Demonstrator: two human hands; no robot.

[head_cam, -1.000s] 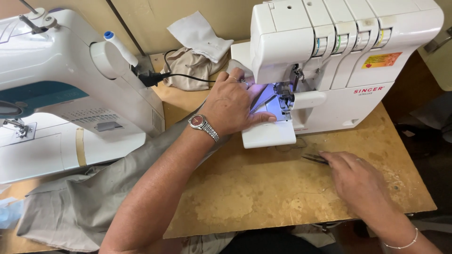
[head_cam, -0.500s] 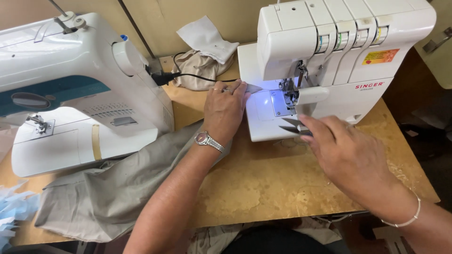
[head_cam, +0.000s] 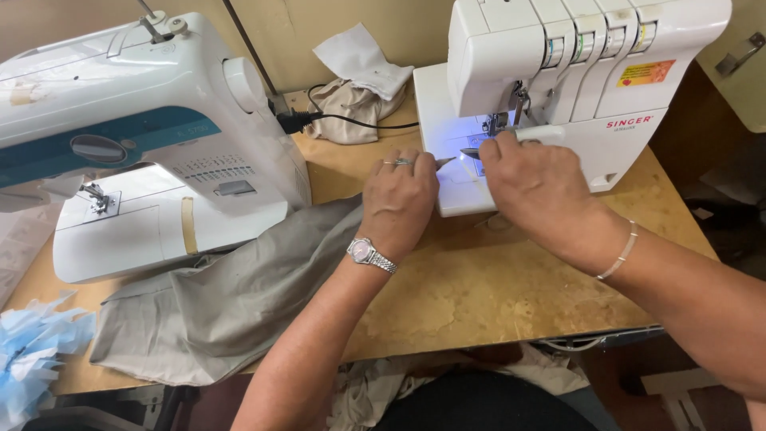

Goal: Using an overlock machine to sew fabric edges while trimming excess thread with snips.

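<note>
nearest to me, a dark lap and loose cloth scraps sit under the edge of the wooden table [head_cam: 495, 295]. on the near left, a bunch of blue tissue-like material [head_cam: 36, 351] lies at the table corner. a grey fabric piece [head_cam: 223, 295] spreads from the left front of the table toward the centre and passes under my left forearm.

my left hand [head_cam: 399, 203], with a wristwatch [head_cam: 369, 255] and a ring, rests palm down on the table with its fingertips on the lit white bed of the overlock machine [head_cam: 574, 72]. its fingers lie together and flat; they clamp nothing that i can see.

my right hand [head_cam: 535, 187], with a thin bracelet at the wrist, reaches to the needle area of the same machine. its fingers are bunched around a thin dark tool [head_cam: 471, 152], whose tip shows just left of the fingertips. i cannot tell what kind of tool it is.

further left stands a white and teal sewing machine [head_cam: 144, 104]. at the back, between the two machines, lie a black cable [head_cam: 351, 122] and a pile of pale cloth [head_cam: 359, 80] against the wall.
</note>
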